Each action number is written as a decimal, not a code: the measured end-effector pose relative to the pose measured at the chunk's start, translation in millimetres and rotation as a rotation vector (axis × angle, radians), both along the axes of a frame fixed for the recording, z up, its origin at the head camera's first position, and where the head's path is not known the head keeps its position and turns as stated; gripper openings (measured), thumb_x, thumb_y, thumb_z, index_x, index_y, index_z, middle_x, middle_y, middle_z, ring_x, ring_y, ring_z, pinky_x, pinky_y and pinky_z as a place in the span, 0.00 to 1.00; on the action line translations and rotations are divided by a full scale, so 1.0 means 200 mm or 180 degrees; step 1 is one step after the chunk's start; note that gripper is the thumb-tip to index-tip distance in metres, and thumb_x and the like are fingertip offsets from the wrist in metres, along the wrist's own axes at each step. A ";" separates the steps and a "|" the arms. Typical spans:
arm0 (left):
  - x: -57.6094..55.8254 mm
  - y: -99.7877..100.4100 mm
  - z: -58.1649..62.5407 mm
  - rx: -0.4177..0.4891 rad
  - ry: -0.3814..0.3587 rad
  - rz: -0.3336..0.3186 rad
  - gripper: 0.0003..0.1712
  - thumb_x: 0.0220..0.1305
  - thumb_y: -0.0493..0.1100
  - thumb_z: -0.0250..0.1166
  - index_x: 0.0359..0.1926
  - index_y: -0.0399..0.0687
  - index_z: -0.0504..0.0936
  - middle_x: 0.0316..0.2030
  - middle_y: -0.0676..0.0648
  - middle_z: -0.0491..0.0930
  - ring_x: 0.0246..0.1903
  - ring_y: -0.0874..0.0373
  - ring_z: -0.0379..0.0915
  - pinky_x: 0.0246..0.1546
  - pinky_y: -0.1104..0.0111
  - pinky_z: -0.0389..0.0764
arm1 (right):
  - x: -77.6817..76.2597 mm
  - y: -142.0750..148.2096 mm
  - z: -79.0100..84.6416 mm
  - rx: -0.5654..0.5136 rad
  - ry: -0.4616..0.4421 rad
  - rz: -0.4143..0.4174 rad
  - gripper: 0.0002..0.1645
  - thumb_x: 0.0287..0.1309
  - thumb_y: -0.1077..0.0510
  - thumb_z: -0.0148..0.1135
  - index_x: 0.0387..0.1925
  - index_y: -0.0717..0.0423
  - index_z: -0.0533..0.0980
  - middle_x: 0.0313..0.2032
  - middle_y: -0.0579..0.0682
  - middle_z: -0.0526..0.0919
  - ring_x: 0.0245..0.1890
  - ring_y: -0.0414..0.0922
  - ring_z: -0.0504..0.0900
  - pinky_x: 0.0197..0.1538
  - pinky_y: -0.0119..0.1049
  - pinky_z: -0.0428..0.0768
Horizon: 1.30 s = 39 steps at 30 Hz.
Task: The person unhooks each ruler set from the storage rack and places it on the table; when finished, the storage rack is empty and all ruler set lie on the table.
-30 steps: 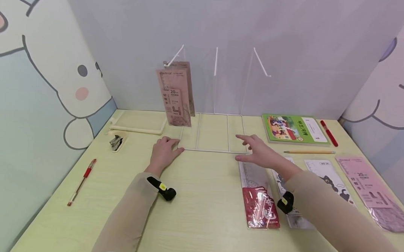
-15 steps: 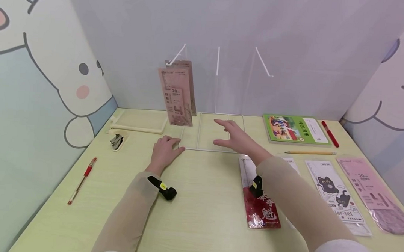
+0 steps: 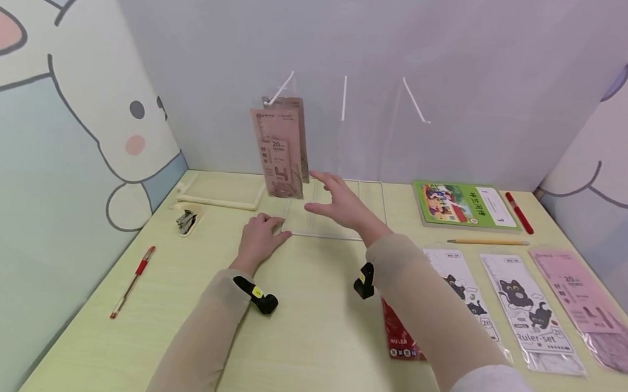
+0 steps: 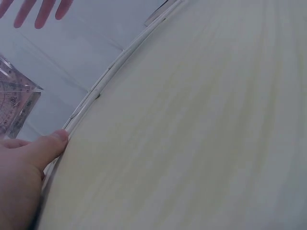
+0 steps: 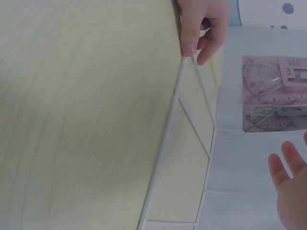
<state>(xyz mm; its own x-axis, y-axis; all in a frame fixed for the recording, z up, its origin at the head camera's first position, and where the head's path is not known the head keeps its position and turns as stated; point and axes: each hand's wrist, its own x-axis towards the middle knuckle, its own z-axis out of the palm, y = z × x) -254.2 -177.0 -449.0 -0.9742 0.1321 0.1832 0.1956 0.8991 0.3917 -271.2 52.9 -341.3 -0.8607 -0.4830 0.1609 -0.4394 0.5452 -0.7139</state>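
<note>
A white wire display rack [image 3: 344, 98] with three hooks stands on the table. My left hand [image 3: 259, 240] pinches the front left corner of its base, thumb on the front bar [image 5: 163, 143]. Two packaged ruler sets hang from the left hook: a pink front pack [image 3: 276, 153] and a darker one [image 5: 273, 118] behind it. My right hand [image 3: 342, 208] is raised over the base, just right of the packs, thumb and fingers spread with nothing between them. In the right wrist view, its fingers [image 5: 292, 165] appear apart from the packs.
On the right lie a red ruler pack [image 3: 400, 334] partly under my forearm, two cat-print packs [image 3: 460, 278] [image 3: 525, 299], a pink pack [image 3: 583, 301], a pencil [image 3: 488, 242], a green book [image 3: 466, 205] and a red marker [image 3: 519, 213]. Left: a pen [image 3: 133, 281] and a cream frame [image 3: 219, 202].
My right hand has moved left, from the rack's right side to beside the hanging packs. My left hand has stayed at the base corner. The view has shifted slightly.
</note>
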 end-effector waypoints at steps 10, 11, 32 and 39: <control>0.00 0.00 0.01 -0.0014 0.0015 0.0001 0.30 0.60 0.62 0.60 0.55 0.49 0.78 0.50 0.40 0.72 0.49 0.44 0.65 0.49 0.50 0.64 | -0.03 -0.16 0.10 -0.0181 0.0074 -0.0212 0.46 0.53 0.41 0.65 0.70 0.34 0.54 0.70 0.47 0.51 0.69 0.49 0.49 0.63 0.56 0.57; 0.00 0.00 0.01 -0.0011 0.0028 -0.0002 0.30 0.60 0.62 0.60 0.55 0.49 0.78 0.50 0.39 0.72 0.49 0.44 0.66 0.48 0.50 0.64 | -0.04 -0.18 0.11 -0.0216 0.0081 -0.0199 0.46 0.53 0.42 0.65 0.70 0.35 0.54 0.70 0.46 0.50 0.70 0.48 0.48 0.63 0.56 0.57; 0.00 0.01 0.03 0.0003 0.0037 -0.0027 0.29 0.60 0.62 0.60 0.55 0.50 0.79 0.49 0.41 0.72 0.48 0.45 0.66 0.47 0.52 0.65 | -0.10 -0.26 0.18 -0.0467 0.0052 -0.0289 0.40 0.57 0.42 0.62 0.69 0.36 0.58 0.67 0.46 0.59 0.67 0.46 0.55 0.63 0.51 0.59; 0.00 0.01 0.02 0.0034 0.0011 -0.0005 0.29 0.60 0.62 0.61 0.55 0.50 0.79 0.49 0.41 0.72 0.48 0.45 0.65 0.47 0.52 0.64 | -0.11 -0.19 0.17 -0.0650 -0.0024 -0.0575 0.36 0.56 0.42 0.63 0.65 0.34 0.63 0.64 0.47 0.59 0.64 0.47 0.59 0.61 0.50 0.62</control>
